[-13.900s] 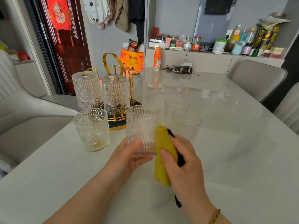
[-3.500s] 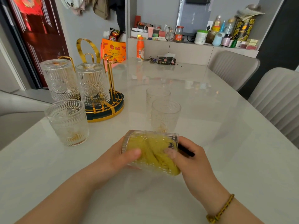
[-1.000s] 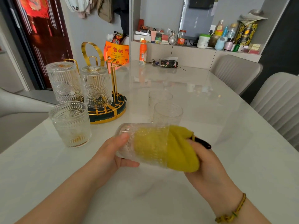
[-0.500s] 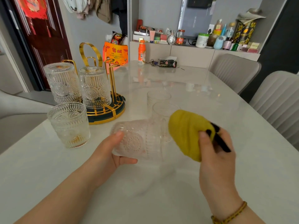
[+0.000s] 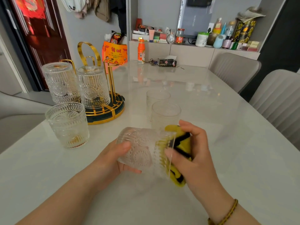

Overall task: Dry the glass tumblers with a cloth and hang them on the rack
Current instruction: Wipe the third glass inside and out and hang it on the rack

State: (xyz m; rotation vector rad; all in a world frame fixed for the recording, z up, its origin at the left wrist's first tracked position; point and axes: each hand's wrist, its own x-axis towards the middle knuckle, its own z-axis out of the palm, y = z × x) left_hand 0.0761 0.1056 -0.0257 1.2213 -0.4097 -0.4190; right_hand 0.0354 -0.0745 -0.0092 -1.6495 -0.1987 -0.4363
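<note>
My left hand (image 5: 112,158) grips the base end of a patterned glass tumbler (image 5: 142,151), held on its side above the white table (image 5: 227,143). My right hand (image 5: 194,156) holds a yellow cloth with black trim (image 5: 183,148) against the tumbler's open rim. Two tumblers (image 5: 60,82) (image 5: 93,86) hang upside down on the gold rack (image 5: 103,111) at the left. One upright tumbler (image 5: 68,125) stands in front of the rack. Two more upright tumblers (image 5: 165,115) (image 5: 156,98) stand just beyond my hands.
At the table's far end are an orange bottle (image 5: 141,51), keys and a dark tissue pack (image 5: 167,63). Grey chairs (image 5: 233,70) (image 5: 279,98) line the right side, another chair (image 5: 17,116) the left. A cluttered shelf (image 5: 194,38) runs along the back wall.
Half a second ago the cloth was held away from the tumbler; my right hand has brought it back against the open rim. My left hand keeps the tumbler on its side.
</note>
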